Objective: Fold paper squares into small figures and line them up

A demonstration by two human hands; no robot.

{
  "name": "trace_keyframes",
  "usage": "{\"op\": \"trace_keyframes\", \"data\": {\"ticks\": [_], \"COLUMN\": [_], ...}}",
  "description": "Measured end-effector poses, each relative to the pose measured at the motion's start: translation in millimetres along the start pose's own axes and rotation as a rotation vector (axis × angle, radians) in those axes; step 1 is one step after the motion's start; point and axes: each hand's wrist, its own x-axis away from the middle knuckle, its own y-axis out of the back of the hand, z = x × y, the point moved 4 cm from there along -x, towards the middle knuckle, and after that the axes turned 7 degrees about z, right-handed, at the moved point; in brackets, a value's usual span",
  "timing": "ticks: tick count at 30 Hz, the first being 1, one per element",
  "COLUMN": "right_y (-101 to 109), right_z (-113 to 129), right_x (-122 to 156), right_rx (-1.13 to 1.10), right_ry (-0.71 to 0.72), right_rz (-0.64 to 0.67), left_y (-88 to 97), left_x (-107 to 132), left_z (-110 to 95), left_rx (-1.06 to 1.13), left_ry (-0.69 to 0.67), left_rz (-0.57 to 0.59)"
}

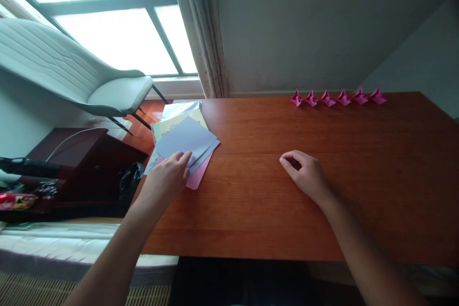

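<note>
On the left side of the wooden table, my left hand (174,170) is at the near edge of a pale blue-violet sheet of paper (188,139), its fingers bent and closed on that edge. A second sheet of the same colour shows beneath, and a pink sheet (198,176) sticks out under both. My fingers hide part of the paper edges. Over the middle of the table, my right hand (304,172) is curled with thumb and fingertips together; nothing shows in it. Several folded pink paper figures (327,99) stand in a row near the table's far edge.
The brown table (251,220) reaches from the papers to the far right. Under the sheets lies a yellowish printed packet (195,117). A pale chair (120,91) stands by the window beyond the left edge. A dark red cabinet (71,148) is at the left.
</note>
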Motion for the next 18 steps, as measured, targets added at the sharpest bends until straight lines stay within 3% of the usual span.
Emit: {"op": "trace_keyframes", "data": {"ticks": [18], "right_y": [2.0], "right_z": [4.1], "right_x": [-0.2], "right_rx": [0.010], "right_ry": [0.023], "right_rz": [0.002], "left_y": [4.9], "left_x": [1.8], "left_z": [-4.0], "left_rx": [-0.058], "left_ry": [0.044], "left_rz": [-0.017]}}
